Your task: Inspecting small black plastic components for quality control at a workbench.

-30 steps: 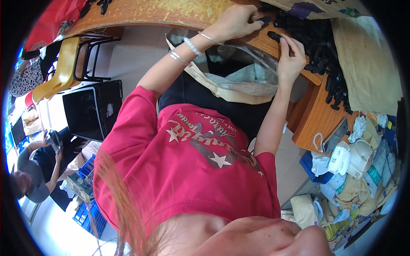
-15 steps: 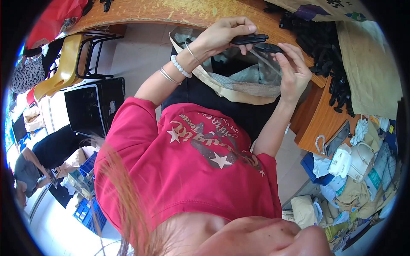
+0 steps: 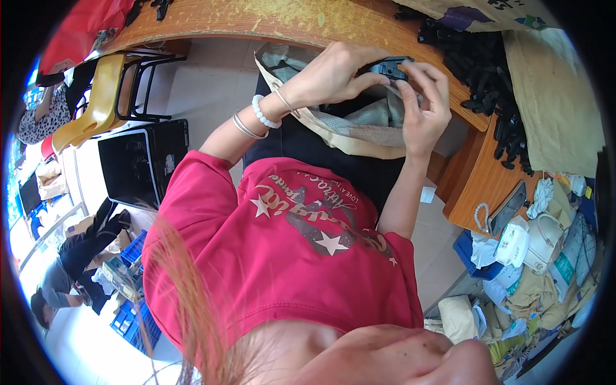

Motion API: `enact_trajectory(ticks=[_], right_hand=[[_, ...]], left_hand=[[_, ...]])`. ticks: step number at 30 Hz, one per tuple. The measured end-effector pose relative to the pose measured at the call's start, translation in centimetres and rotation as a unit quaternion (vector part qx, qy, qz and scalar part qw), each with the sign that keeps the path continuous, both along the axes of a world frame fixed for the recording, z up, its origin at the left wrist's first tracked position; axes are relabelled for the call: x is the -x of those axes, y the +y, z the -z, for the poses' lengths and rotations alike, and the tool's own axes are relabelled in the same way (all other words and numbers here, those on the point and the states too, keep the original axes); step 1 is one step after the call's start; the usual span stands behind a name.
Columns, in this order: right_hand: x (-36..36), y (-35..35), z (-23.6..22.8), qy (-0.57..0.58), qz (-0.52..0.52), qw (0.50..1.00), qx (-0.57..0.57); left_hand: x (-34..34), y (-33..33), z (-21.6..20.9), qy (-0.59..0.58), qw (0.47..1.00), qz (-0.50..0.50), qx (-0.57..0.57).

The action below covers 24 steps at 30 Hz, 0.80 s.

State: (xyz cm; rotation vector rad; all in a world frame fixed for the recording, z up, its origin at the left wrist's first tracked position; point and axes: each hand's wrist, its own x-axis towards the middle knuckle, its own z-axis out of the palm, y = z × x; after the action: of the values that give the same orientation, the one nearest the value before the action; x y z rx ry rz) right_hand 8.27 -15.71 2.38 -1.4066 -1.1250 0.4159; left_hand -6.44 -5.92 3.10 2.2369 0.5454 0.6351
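Between my two hands is a small black plastic piece [image 3: 390,68] with a stepped, bluish-shining surface. My left hand [image 3: 340,76], wearing bangles and a white bead bracelet on the wrist, grips it from the left with the thumb along its near side. From the right, my right hand [image 3: 426,109] pinches its other end between thumb and fingertips. Whether it is one part or two joined parts I cannot tell. Below the hands, over my lap, a woven sack [image 3: 333,136] hangs with its mouth open; dark things inside are partly hidden.
A worn wooden table [image 3: 282,19] runs along the far side. Black plastic parts [image 3: 478,70] lie heaped at its right, beside a brown paper sack [image 3: 555,102]. A phone [image 3: 510,208] and a white bag [image 3: 544,240] are farther right. At left stand a yellow chair [image 3: 96,109] and a black bin [image 3: 128,167].
Both hands have come closer together and slightly nearer to me. The two black pieces, one in each hand before, now appear as one between them. A person at the far left has shifted.
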Motion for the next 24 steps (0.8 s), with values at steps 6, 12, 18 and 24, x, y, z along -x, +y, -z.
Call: enact_trajectory(ticks=[6,12,18,24], right_hand=[[-1.5,-0.9,0.4,0.057,-0.095,0.991,0.069],[-1.5,-0.8,1.2,0.076,-0.048,0.993,0.073],[-1.9,-0.5,1.6,0.100,-0.043,0.989,0.100],[-2.7,-0.4,1.4,0.131,-0.084,0.982,0.108]], left_hand=[[-0.2,0.1,0.7,-0.053,0.994,0.068,-0.073],[-0.5,0.3,1.3,-0.041,0.993,0.080,-0.082],[-0.6,0.1,1.3,0.002,0.997,0.062,-0.049],[-0.4,0.8,2.1,-0.068,0.995,0.070,-0.007]])
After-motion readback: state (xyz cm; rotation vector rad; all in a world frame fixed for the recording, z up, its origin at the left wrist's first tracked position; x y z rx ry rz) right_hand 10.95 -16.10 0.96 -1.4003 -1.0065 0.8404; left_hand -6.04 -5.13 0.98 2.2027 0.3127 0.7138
